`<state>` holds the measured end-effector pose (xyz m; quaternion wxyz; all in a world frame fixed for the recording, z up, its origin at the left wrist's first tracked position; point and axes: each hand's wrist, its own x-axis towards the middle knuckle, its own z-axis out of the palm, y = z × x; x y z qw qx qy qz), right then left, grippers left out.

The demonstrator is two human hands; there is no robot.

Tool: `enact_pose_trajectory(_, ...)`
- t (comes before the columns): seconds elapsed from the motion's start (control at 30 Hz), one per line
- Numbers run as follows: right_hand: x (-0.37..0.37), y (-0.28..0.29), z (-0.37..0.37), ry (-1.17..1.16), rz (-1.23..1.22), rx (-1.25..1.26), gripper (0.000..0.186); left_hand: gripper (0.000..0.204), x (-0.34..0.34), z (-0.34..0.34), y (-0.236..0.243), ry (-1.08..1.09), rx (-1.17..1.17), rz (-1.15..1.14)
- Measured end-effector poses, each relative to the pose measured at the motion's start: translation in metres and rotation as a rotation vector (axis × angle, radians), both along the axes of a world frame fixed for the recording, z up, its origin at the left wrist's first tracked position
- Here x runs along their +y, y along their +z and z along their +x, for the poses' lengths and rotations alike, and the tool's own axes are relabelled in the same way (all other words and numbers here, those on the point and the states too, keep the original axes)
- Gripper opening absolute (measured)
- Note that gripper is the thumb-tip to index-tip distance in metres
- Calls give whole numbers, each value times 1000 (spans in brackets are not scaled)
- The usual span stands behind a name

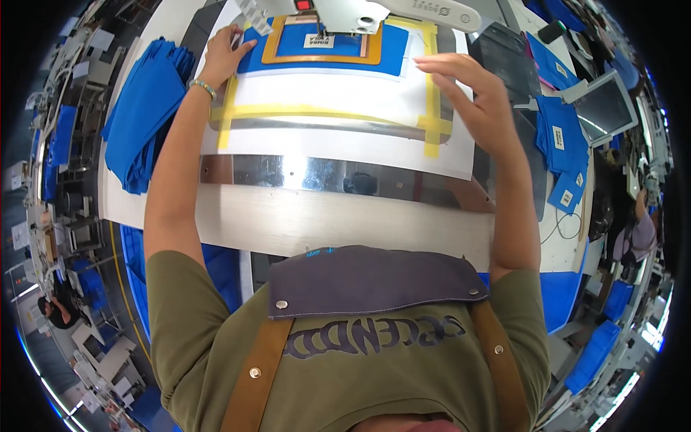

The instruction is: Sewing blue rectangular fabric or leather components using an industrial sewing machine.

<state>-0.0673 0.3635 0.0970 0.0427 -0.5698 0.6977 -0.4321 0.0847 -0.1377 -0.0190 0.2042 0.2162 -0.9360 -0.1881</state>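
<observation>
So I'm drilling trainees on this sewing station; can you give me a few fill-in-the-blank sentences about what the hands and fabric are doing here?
1. The left hand rests on the ____ fabric piece under the sewing machine head.
2. The right hand, fingers spread, is above the ____ tape of the white template.
3. The stack of folded blue fabric lies on the person's ____ side.

Missing: blue; yellow; left

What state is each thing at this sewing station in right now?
Left hand: flat, pressing the blue fabric piece.
Right hand: open, fingers spread, hovering above the white template sheet.
Blue fabric piece: clamped under the orange rectangular frame.
Stack of blue fabric: piled left, untouched.
</observation>
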Motion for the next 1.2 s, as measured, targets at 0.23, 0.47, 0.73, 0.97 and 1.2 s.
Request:
enact_pose_trajectory(0.23,30,-1,-9,-154,251,-62,24,41,36,0,6,-258,124,-7)
enact_pose_trajectory(0.47,-30,-37,27,-50,214,331,27,45,82,-30,19,-263,-26,64)
enact_pose_trajectory(0.73,-28,-45,4,-177,287,206,23,43,150,-70,-2,-114,67,-159)
enact_pose_trajectory(0.97,-31,-56,-3,-179,241,115,22,36,167,-72,-6,28,96,-172)
enact_pose_trajectory(1.2,-34,-58,-2,-205,191,87,14,37,172,-73,-7,22,231,-242)
